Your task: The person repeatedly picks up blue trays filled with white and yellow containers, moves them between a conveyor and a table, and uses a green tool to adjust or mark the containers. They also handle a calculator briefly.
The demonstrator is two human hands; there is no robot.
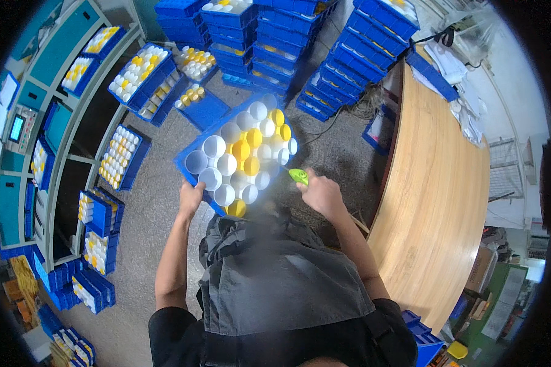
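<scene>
A blue plastic crate (188, 170) filled with white and yellow round cups (214, 146) is tilted in front of my body. Some of the cups show open, hollow tops. My left hand (191, 197) grips the crate's near left edge, its fingers partly hidden beneath. To the right of the crate, my right hand (322, 195) is closed around a small bright-green tool (299, 177) with a rounded end. That end points toward the cups; its exact kind I cannot make out.
Tall stacks of blue crates (269, 49) stand ahead, with another stack (349, 67) farther right. A wooden table (438, 202) curves along my right. More filled crates (121, 157) lie to my left, beside a teal-panelled rack (40, 79) with a control box (19, 127).
</scene>
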